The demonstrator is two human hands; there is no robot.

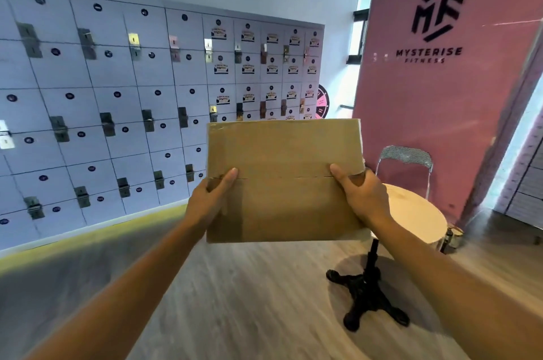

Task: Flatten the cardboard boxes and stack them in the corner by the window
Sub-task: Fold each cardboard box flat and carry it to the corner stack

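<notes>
Both arms were out in front, and the cardboard box [283,180] sat dead centre of the frame, held up in the air with its broad brown face toward the camera. The left hand [210,201] gripped the left edge, thumb laid flat along the seam across the middle. The right hand [363,198] clamped the right edge, thumb on the front, fingers curled round behind. Lockers [132,101] filled the left and upper left of the frame. A pink panel [435,124] with a fitness logo stood at the upper right. Below it, right of centre, a round white table [417,215] on a black base sat just beside a folding chair [407,158].
</notes>
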